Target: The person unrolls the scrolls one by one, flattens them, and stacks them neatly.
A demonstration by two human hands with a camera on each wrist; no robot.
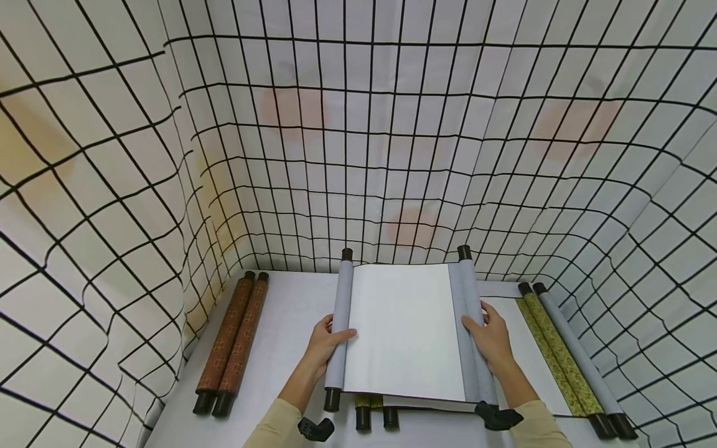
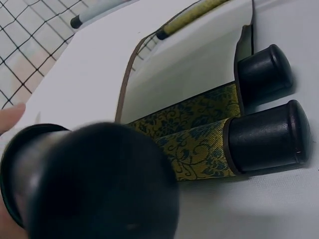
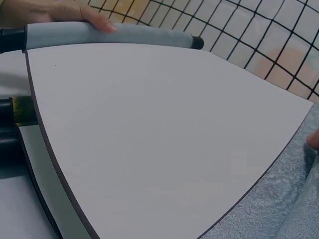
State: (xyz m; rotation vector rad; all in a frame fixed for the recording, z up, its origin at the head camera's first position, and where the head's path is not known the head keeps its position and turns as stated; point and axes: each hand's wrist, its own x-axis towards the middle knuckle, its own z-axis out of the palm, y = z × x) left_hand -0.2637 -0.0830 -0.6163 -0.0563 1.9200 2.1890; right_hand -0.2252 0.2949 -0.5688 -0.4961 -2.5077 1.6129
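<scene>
A partly unrolled scroll (image 1: 403, 330) with blank white paper and blue-grey brocade ends is held raised over the table. My left hand (image 1: 325, 341) grips its left roller (image 1: 339, 305), thumb over the front at the paper's edge. On the right roller (image 1: 477, 348) my right hand (image 1: 494, 336) curls from the outer side, thumb across the brocade. The paper spans flat between both hands. Below it lies a second scroll with yellow-green brocade (image 2: 199, 154), its paper partly spread and mostly hidden in the head view. A blurred black roller knob (image 2: 104, 184) fills the left wrist view's foreground.
Two red-brown patterned scrolls (image 1: 232, 342) lie side by side at left. Toward the right edge lie a yellow-green roller (image 1: 566, 348) and a blue-grey roller (image 1: 582, 354), side by side. Black wire grid (image 1: 414, 155) encloses the white table (image 1: 285, 323) at the back and sides.
</scene>
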